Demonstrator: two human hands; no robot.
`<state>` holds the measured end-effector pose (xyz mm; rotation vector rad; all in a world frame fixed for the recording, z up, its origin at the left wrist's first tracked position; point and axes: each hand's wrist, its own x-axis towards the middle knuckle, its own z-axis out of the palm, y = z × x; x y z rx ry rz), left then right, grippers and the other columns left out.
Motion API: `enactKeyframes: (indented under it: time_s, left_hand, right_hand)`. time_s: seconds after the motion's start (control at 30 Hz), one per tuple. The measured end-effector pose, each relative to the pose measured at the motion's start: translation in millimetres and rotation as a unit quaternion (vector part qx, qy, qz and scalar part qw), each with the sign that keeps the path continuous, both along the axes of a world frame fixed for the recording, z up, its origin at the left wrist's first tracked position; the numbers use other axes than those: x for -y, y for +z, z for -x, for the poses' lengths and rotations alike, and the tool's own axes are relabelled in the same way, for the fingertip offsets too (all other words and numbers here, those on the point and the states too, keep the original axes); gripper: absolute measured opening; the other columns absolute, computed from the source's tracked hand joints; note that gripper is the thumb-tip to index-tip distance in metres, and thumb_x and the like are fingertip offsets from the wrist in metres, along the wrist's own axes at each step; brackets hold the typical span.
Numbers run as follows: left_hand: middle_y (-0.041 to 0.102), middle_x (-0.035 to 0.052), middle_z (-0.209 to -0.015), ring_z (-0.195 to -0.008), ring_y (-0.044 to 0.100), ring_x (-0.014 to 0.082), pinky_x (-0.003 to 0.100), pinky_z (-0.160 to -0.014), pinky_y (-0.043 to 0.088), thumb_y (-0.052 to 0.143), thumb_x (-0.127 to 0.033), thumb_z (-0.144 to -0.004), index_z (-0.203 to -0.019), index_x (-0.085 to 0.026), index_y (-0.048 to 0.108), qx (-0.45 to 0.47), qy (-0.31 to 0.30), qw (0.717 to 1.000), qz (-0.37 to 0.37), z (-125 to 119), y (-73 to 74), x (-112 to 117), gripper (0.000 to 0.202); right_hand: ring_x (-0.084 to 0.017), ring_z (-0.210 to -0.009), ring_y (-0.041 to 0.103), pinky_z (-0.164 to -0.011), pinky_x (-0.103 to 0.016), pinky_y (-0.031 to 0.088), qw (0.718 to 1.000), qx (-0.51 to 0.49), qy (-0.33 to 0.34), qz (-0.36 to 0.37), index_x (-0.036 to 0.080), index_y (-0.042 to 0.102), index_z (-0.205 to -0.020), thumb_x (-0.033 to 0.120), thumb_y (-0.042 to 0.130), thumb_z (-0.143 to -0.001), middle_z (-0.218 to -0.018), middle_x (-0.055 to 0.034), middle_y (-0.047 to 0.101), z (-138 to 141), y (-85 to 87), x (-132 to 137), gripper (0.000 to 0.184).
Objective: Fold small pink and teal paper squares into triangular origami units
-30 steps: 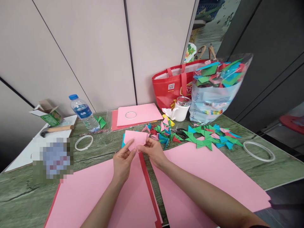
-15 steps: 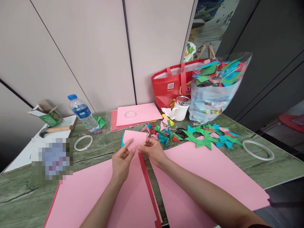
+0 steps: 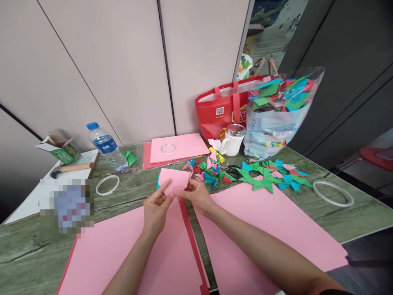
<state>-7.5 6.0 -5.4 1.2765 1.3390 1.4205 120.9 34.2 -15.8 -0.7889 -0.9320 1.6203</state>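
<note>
Both my hands hold a small pink paper square [image 3: 173, 179] just above the green table [image 3: 129, 196]. My left hand [image 3: 157, 209] pinches its lower left edge between thumb and fingers. My right hand [image 3: 196, 196] pinches its lower right edge. Under my wrists lie large pink sheets [image 3: 270, 229], one on a red sheet [image 3: 192, 241]. Just beyond the held paper sits a pile of folded paper pieces [image 3: 208, 170] in pink, blue, green and red.
More folded pieces [image 3: 270, 176] lie right of centre, with a clear bag [image 3: 276, 119] full of them, a red tote [image 3: 221, 112] and a white mug [image 3: 233, 141] behind. A water bottle [image 3: 106, 145], tape rings [image 3: 107, 184] [image 3: 333, 192] and a hammer [image 3: 72, 168] are around.
</note>
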Motion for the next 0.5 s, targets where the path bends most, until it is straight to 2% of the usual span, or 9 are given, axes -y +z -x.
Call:
enactKeyframes:
  time_s: [0.07, 0.2, 0.5]
  left_hand:
    - [0.020, -0.0064, -0.056, -0.050, 0.018, 0.0074, 0.022, -0.045, 0.017, 0.067, -0.028, -0.066, -0.112, -0.018, 0.059, -0.008, 0.000, 1.000, 0.003, 0.6, 1.1, 0.0, 0.048]
    - [0.021, -0.0065, -0.055, -0.050, 0.018, 0.0072, 0.022, -0.045, 0.018, 0.067, -0.028, -0.065, -0.112, -0.016, 0.059, -0.007, 0.000, 1.000, -0.002, 3.0, 3.9, -1.0, 0.049]
    - [0.022, -0.0067, -0.054, -0.049, 0.020, 0.0067, 0.022, -0.044, 0.019, 0.068, -0.028, -0.064, -0.111, -0.017, 0.060, 0.003, -0.009, 1.000, 0.004, 3.8, 1.4, -1.8, 0.048]
  right_hand:
    - [-0.011, -0.058, 0.058, -0.055, -0.024, 0.052, 1.000, -0.002, 0.005, 0.009, 0.015, 0.065, -0.081, 0.024, 0.078, -0.047, -0.071, -0.0013, 0.065, -1.0, -0.7, -1.1, 0.037]
    - [-0.012, -0.061, 0.059, -0.062, -0.026, 0.053, 0.999, -0.010, 0.033, 0.009, 0.013, 0.065, -0.082, 0.024, 0.077, -0.050, -0.069, -0.0005, 0.064, -4.0, 0.6, -3.5, 0.037]
    - [-0.015, -0.059, 0.062, -0.057, -0.029, 0.055, 0.997, 0.045, 0.032, -0.058, 0.014, 0.058, -0.090, 0.024, 0.074, -0.053, -0.075, -0.0021, 0.066, -4.5, 3.7, -2.0, 0.041]
